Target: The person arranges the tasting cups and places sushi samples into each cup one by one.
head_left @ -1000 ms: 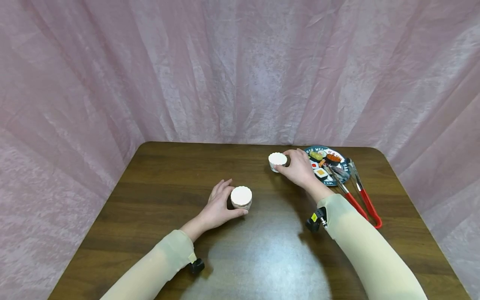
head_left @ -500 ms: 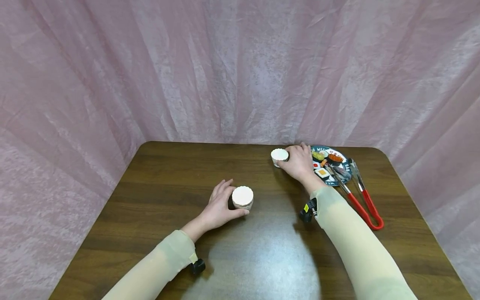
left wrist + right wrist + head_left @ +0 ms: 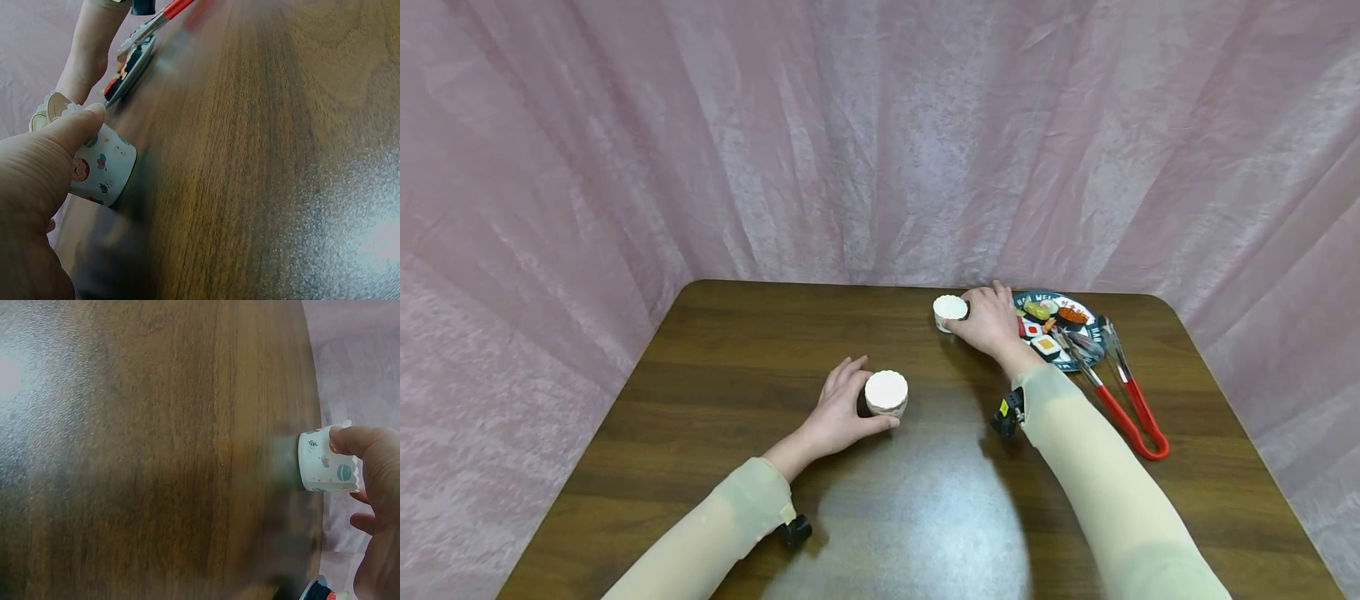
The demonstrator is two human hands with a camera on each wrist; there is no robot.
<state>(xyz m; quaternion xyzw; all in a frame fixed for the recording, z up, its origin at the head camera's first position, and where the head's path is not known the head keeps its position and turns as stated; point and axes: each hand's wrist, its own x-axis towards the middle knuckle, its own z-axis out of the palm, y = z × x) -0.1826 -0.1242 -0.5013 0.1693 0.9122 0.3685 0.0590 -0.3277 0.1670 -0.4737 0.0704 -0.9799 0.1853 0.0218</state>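
My left hand [image 3: 842, 417] holds a white paper baking cup [image 3: 887, 393] near the middle of the table, thumb on its near side. In the left wrist view that cup [image 3: 106, 165] shows small printed pictures and a scalloped rim. My right hand [image 3: 991, 321] pinches a second, similar paper baking cup [image 3: 950, 311] near the table's back edge. Seen from the right wrist, the thumb lies against the wall of this patterned cup [image 3: 325, 459], whose base is at or just above the wood; I cannot tell which. The fingers behind both cups are partly hidden.
Right of my right hand lies a round blue plate [image 3: 1063, 364] bearing several sushi-like pieces. Red-handled metal tongs [image 3: 1138, 400] rest with one arm over the plate. The brown wooden table [image 3: 737, 350] ends at a pink curtain [image 3: 880, 142] behind.
My right hand has moved slightly back toward the curtain, then a little left, with its baking cup. The left hand and its cup stay almost still.
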